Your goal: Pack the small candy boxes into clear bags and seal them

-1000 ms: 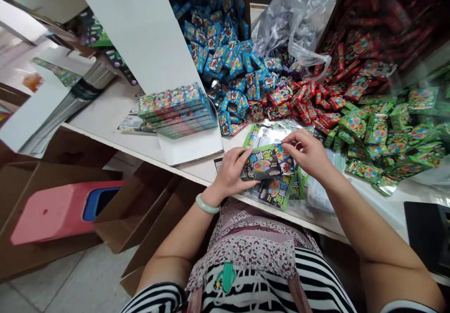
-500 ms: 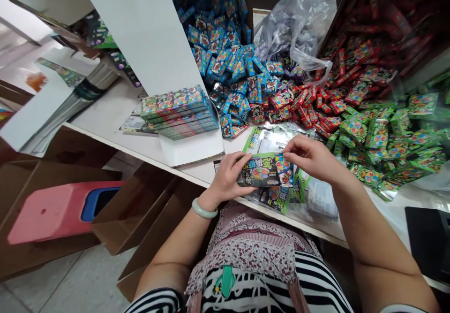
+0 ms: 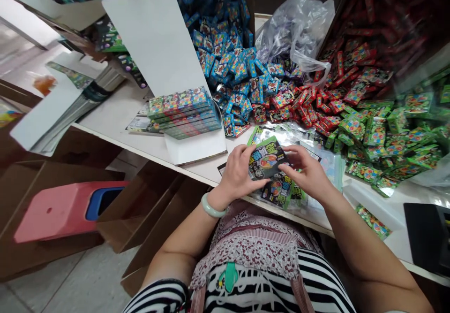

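A black and green printed packet [image 3: 266,159] is held between both hands over the table's front edge. My left hand [image 3: 239,172] grips its left side, thumb along the lower edge. The fingers and thumb of my right hand [image 3: 305,170] close on its right side. Beneath it lie more flat packets [image 3: 277,192] of the same print and clear plastic sleeves [image 3: 326,163]. To the left, several layers of small patterned boxes [image 3: 184,113] stand stacked in an open white display box [image 3: 195,149] with a tall raised flap.
Heaps of small blue boxes [image 3: 225,64], red boxes [image 3: 305,104] and green boxes [image 3: 376,130] cover the back and right of the table. A clear plastic bag [image 3: 295,31] sits between them. Cardboard cartons [image 3: 140,214] and a pink stool [image 3: 59,209] are below left.
The blue piece at the packet's right end no longer shows. My right hand has moved from pinching there to holding the packet's side, and the packet has tilted.
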Demonstrator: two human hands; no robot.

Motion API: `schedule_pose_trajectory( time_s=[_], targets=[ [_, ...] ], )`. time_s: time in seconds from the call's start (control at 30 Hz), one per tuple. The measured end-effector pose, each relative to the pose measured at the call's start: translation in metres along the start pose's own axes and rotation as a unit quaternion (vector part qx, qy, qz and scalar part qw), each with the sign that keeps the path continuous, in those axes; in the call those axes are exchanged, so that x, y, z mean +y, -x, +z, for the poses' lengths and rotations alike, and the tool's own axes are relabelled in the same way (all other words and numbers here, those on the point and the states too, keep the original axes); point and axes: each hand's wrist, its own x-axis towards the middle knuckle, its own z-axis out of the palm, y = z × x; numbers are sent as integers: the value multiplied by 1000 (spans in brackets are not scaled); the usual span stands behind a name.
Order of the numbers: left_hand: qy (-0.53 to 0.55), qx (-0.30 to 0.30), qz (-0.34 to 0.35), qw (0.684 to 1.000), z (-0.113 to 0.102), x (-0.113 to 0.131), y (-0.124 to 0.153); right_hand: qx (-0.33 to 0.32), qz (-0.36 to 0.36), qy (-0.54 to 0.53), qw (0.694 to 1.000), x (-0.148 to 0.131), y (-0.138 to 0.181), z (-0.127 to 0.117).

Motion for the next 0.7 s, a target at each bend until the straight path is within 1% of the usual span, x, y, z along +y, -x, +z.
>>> schedule_pose_trajectory(
  time_s=[0.03, 0.1, 0.13, 0.2, 0.27, 0.3, 0.37, 0.5, 0.53, 0.6, 0.67, 0.7],
  targets=[
    [37, -5, -12, 999, 2, 6, 0, -7, 15, -21, 1000, -2, 4, -2],
    [138, -14, -60, 988, 8, 18, 2, -3, 18, -37, 999, -5, 9, -9],
    [200, -18, -93, 975, 11, 24, 5, 3, 12, -39, 999, -6, 12, -13],
    [319, -25, -157, 934, 20, 34, 13, 34, 7, -63, 997, -5, 18, -18],
    [401, -19, -198, 894, 28, 41, 22, 95, 15, -116, 989, 1, 28, -16],
    [424, -16, -210, 881, 32, 43, 26, 126, 20, -144, 981, 6, 34, -11],
    [444, -22, -224, 867, 38, 45, 35, 171, 32, -177, 969, 17, 48, 3],
    [465, -97, -211, 854, 41, 40, 51, 216, 71, -163, 960, 34, 74, 29],
    [467, -114, -207, 852, 40, 38, 54, 215, 77, -159, 961, 36, 77, 32],
    [465, -138, -198, 852, 39, 35, 56, 188, 82, -160, 966, 36, 80, 31],
    [455, -138, -185, 860, 37, 35, 54, 136, 80, -163, 974, 33, 78, 22],
    [446, -124, -179, 868, 36, 36, 51, 111, 72, -157, 979, 31, 75, 16]
  ],
)
